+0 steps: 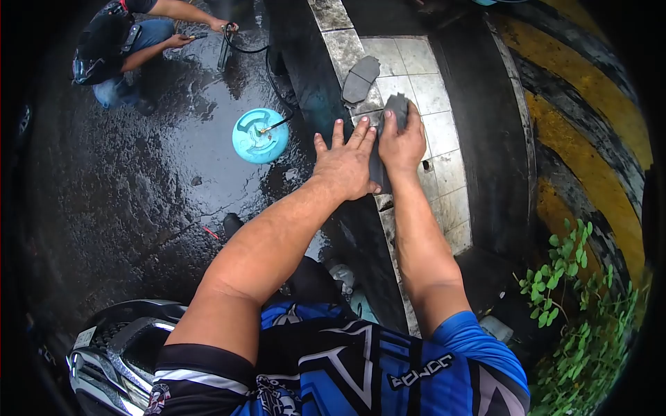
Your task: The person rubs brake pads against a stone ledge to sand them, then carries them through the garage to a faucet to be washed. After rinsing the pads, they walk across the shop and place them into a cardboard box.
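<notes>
My right hand (404,147) is closed around a dark grey brake pad (397,105), whose upper end shows past the fingers, low over the tiled ledge. My left hand (345,165) lies flat with its fingers spread, pressing on a dark flat strip (377,172) along the ledge's edge. Most of that strip is hidden by the hand. Its fingertips come close to the right hand. A second grey brake pad (361,80) rests on the ledge just beyond both hands.
White tiles (444,132) cover the ledge. On the wet ground stands a turquoise round container (260,136) with a black hose (277,123). Another person (132,52) crouches at upper left. A motorcycle (125,353) is at lower left, and a leafy plant (590,333) at lower right.
</notes>
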Motion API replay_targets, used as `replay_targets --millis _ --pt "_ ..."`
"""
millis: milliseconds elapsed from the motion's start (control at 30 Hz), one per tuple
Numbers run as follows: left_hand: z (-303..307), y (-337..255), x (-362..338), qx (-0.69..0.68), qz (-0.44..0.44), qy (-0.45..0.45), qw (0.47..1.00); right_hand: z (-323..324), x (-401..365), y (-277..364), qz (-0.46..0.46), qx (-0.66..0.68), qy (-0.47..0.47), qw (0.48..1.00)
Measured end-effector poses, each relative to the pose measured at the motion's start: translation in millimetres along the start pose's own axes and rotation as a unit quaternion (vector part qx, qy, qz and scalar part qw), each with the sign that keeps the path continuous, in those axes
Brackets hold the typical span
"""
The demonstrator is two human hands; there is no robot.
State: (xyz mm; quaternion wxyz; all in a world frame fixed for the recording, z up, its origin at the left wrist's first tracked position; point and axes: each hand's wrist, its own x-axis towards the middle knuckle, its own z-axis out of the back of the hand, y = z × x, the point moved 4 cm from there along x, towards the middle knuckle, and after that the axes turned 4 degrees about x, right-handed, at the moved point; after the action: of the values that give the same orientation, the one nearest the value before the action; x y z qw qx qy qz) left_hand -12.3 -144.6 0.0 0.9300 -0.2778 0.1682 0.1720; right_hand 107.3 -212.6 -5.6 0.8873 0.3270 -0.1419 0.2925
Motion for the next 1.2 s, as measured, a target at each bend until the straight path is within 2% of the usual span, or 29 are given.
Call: replay_targets --millis 100,167,233,300,367,400,500,533,667,700,767,833,900,967,1033,1100,1167,1200 --pt "4 -1 0 0.001 0.001 0.011 1.0 39 -59 -21 0.018 0.021 0.04 0.999" --pt "-2 -1 -1 -0.011 0.0 0.022 1.0 30 -50 -25 0.006 0.013 0.077 0.997" --pt "0 -2 1 -0.003 0.006 0.01 1.0 7 5 0 -0.027 -0.028 0.118 0.992" --pt "-1 -2 -2 -0.005 0.007 0.015 1.0 15 -3 -3 -0.038 -0.003 0.134 0.99" --pt "2 -1 2 -0.005 0.01 0.02 1.0 46 -50 -24 0.033 0.0 0.166 0.986" --pt "4 -1 0 -0.007 0.01 0.026 1.0 58 -55 -16 0.037 0.027 0.196 0.98" --pt "0 -1 2 -0.001 0.011 0.018 1.0 34 -12 -13 0.02 -0.011 0.244 0.97" --pt "0 -3 1 0.003 0.015 0.011 1.0 21 6 -16 -0.006 0.03 0.258 0.966" --pt "4 -4 0 0.015 0.022 0.023 0.999 54 -47 -38 0.048 0.046 0.279 0.958" --pt "9 -3 3 0.018 0.024 0.013 0.999 54 -52 -41 0.029 0.082 0.286 0.954" --pt "2 -5 1 0.012 0.023 0.018 1.0 37 -18 -22 0.016 0.026 0.279 0.96" --pt "0 -9 0 0.011 0.029 0.014 0.999 11 13 -15 -0.019 0.075 0.282 0.956" --pt "3 -8 0 0.01 0.033 0.021 0.999 37 -17 -20 0.012 0.033 0.276 0.96" --pt "4 -7 1 0.01 0.034 0.024 0.999 56 -56 -44 0.047 0.071 0.279 0.957" --pt "2 -8 2 0.013 0.033 0.026 0.999 48 -31 -25 0.007 0.023 0.297 0.955" --pt "3 -12 0 0.005 0.032 0.031 0.999 12 11 -17 0.01 0.056 0.263 0.963" --pt "4 -10 -5 0.0 0.038 0.034 0.999 21 -2 -19 -0.014 0.066 0.28 0.958" --pt "5 -11 -3 0.001 0.038 0.038 0.999 43 -25 -24 0.005 0.049 0.291 0.956"
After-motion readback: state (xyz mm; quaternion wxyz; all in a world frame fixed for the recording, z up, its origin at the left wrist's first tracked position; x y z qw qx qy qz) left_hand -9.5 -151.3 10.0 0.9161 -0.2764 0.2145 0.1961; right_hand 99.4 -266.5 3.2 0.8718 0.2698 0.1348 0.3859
